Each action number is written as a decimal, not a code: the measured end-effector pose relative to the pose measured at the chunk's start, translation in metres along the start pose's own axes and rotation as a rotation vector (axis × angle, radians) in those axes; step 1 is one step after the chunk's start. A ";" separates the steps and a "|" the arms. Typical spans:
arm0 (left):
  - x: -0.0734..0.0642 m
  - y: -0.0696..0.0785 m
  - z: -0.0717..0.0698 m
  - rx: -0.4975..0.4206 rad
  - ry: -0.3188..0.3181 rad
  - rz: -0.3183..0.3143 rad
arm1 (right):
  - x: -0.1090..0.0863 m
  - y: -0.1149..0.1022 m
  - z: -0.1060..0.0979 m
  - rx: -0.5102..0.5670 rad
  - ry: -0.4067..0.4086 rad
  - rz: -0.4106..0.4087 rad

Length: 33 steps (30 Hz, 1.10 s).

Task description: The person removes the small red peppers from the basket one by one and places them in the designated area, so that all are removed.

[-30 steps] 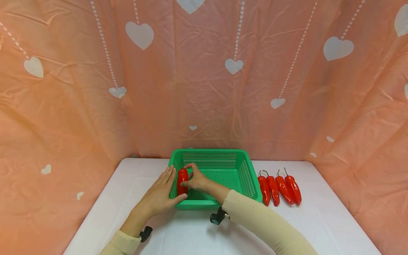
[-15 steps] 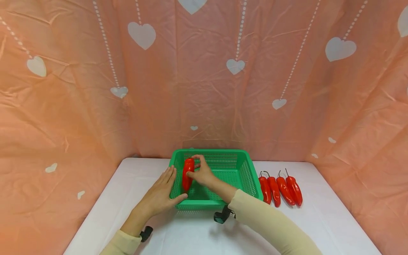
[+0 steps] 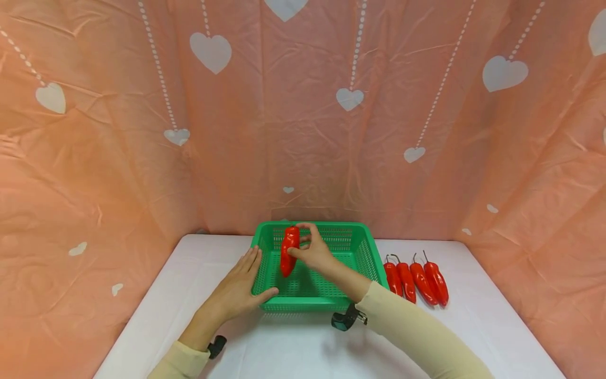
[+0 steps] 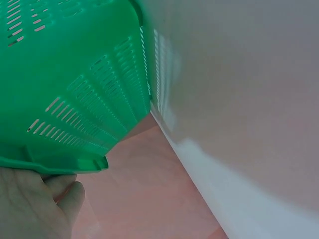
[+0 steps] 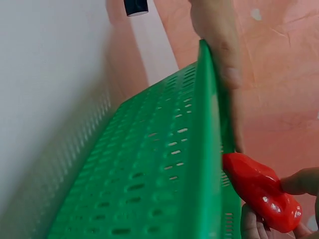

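A glossy red chili pepper (image 3: 289,252) hangs upright, tip down, over the left half of the green plastic basket (image 3: 307,301). My right hand (image 3: 316,255) pinches it between thumb and fingers near its upper end. In the right wrist view the pepper (image 5: 261,188) shows beyond the basket's rim, held by thumb and fingertips. My left hand (image 3: 238,292) rests at the basket's left front corner, fingers straight along the left rim and thumb on the front rim. The left wrist view catches part of this hand (image 4: 32,204) against the rim.
Several red peppers (image 3: 422,284) with thin stems lie side by side on the white table (image 3: 284,347), just right of the basket. A pinkish-orange curtain (image 3: 303,158) with white hearts surrounds the table at the back and sides.
My right hand has lifted the pepper from beside the basket's left wall and carried it up and to the right. My left hand has stayed at the corner.
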State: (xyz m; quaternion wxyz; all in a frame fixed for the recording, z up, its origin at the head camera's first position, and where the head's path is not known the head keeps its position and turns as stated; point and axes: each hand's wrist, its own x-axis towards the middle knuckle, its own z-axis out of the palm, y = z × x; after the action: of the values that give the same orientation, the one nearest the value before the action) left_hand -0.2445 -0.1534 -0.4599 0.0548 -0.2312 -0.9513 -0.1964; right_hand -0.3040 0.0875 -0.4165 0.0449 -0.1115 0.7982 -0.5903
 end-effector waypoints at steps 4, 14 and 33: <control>0.000 0.000 0.000 0.007 0.001 0.002 | -0.004 -0.004 -0.011 0.019 -0.002 -0.009; -0.001 0.001 -0.004 0.004 -0.014 0.001 | -0.015 -0.007 -0.043 0.094 -0.001 -0.012; -0.001 0.000 -0.002 0.011 -0.012 0.023 | -0.042 -0.002 -0.108 0.125 0.014 -0.032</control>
State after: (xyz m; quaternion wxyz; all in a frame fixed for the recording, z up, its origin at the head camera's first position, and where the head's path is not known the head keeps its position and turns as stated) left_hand -0.2435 -0.1543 -0.4585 0.0527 -0.2429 -0.9500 -0.1891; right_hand -0.2851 0.1967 -0.3846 0.0368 -0.1173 0.7582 -0.6403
